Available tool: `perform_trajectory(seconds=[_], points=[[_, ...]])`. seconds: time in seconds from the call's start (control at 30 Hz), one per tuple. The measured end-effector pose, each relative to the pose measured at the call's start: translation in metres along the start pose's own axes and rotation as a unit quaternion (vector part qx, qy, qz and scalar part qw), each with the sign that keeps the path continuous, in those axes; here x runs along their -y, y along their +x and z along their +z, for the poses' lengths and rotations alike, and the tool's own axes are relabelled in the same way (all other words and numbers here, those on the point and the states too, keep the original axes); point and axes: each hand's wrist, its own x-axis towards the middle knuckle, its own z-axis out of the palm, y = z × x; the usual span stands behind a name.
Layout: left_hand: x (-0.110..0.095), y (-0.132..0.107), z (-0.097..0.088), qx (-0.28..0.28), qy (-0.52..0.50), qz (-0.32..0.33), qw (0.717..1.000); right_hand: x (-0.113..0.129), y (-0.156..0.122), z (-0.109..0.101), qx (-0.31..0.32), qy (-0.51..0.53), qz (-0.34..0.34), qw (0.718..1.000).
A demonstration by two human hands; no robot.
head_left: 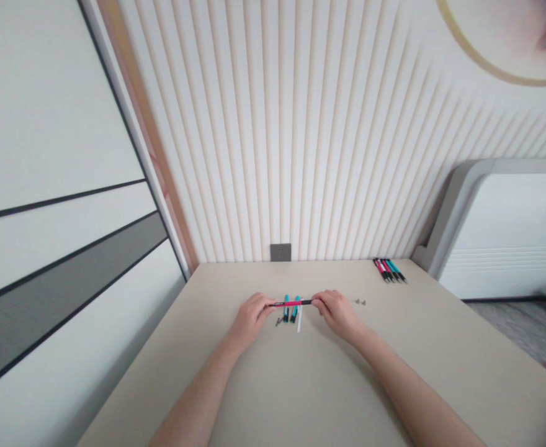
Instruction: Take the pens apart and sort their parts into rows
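Note:
A red pen with black ends is held level above the table between my two hands. My left hand pinches its left end, and my right hand pinches the black right end. Below and behind the pen lie two turquoise-and-black pen parts. A thin white strip lies just right of them. Small dark pieces rest to their left, near my left hand. Two tiny greyish pieces sit to the right of my right hand.
Several red and turquoise pens lie side by side at the back right of the beige table. A ribbed wall with a dark socket stands behind. A white cabinet is on the left, a pale headboard on the right.

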Motion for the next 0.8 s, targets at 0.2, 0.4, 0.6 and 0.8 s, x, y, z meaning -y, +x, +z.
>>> perform_trajectory(seconds=[0.2, 0.4, 0.6, 0.8], points=[[0.004, -0.002, 0.002, -0.011, 0.005, 0.011, 1.0, 0.003, -0.002, 0.001, 0.019, -0.003, -0.006, 1.0], [0.004, -0.001, 0.002, -0.029, 0.002, 0.015, 0.999, 0.007, 0.001, -0.002, 0.012, 0.086, 0.007, 0.996], [0.005, -0.001, 0.002, -0.024, 0.001, 0.011, 1.0, 0.013, 0.001, -0.006, 0.02, 0.134, 0.034, 0.99], [0.001, -0.001, 0.002, 0.007, 0.007, -0.005, 1.0, 0.013, 0.001, -0.004, 0.0, 0.158, 0.062, 0.986]])
